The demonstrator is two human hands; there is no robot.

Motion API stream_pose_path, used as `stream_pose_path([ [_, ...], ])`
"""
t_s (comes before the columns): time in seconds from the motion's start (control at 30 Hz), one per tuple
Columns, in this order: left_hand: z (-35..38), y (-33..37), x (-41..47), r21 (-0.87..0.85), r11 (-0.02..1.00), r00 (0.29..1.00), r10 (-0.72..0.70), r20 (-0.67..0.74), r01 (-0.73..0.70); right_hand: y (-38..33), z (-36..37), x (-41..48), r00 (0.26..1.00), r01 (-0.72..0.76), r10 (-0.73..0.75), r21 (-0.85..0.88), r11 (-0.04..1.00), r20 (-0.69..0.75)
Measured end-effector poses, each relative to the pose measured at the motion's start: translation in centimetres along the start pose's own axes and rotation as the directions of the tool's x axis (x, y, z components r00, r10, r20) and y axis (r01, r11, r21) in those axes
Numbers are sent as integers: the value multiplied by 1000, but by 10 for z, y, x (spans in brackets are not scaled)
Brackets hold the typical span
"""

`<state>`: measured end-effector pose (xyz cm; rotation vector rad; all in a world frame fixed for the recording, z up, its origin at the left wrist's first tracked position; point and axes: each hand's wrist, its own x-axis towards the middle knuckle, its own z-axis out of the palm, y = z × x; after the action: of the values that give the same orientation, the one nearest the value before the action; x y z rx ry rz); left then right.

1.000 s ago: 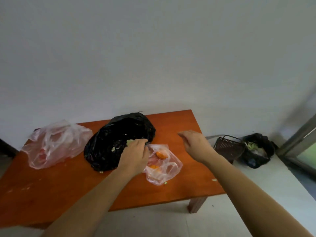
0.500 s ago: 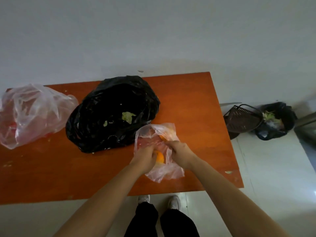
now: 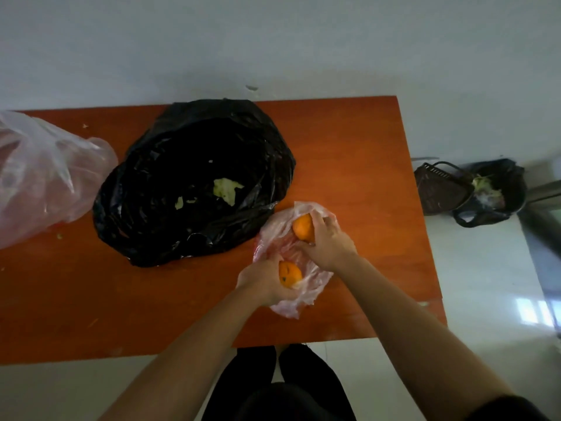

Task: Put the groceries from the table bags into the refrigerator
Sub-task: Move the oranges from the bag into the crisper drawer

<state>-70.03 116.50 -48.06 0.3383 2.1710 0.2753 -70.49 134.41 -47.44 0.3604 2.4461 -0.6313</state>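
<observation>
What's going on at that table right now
A person is unpacking groceries. Each hand grips an orange at the small clear bag on the wooden table: the left hand holds the near orange, the right hand the far orange. A black bag with leaf scraps lies open beside them, and another clear bag sits at the left edge.

Both forearms reach forward, left hand (image 3: pixel 263 279) and right hand (image 3: pixel 328 241) cupped, fingers curled

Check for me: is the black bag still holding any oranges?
No: the black bag shows only leaf scraps; each hand holds an orange.
</observation>
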Motion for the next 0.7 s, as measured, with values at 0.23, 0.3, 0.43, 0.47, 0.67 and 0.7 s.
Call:
stream_pose_path([
  [0.23,-23,-8,1,-233,972,976,-12,-216,-40,-1,-7,11,998,39,-42,61,997,54],
  [0.3,-29,-8,-1,-284,955,977,21,-210,-82,1,-9,8,996,48,-55,95,994,71],
  [0.43,-39,0,0,-401,909,980,40,-196,-118,8,-11,-1,999,18,-26,175,984,45],
  [0.47,-40,2,2,-421,903,979,-4,-202,-83,11,-11,-3,999,11,-18,189,982,37],
  [0.67,-26,6,8,-264,963,980,-95,-173,47,35,0,-22,999,-9,-1,187,982,52],
  [0.7,-22,8,10,-247,967,979,-105,-174,60,39,4,-25,998,-15,5,166,986,59],
])
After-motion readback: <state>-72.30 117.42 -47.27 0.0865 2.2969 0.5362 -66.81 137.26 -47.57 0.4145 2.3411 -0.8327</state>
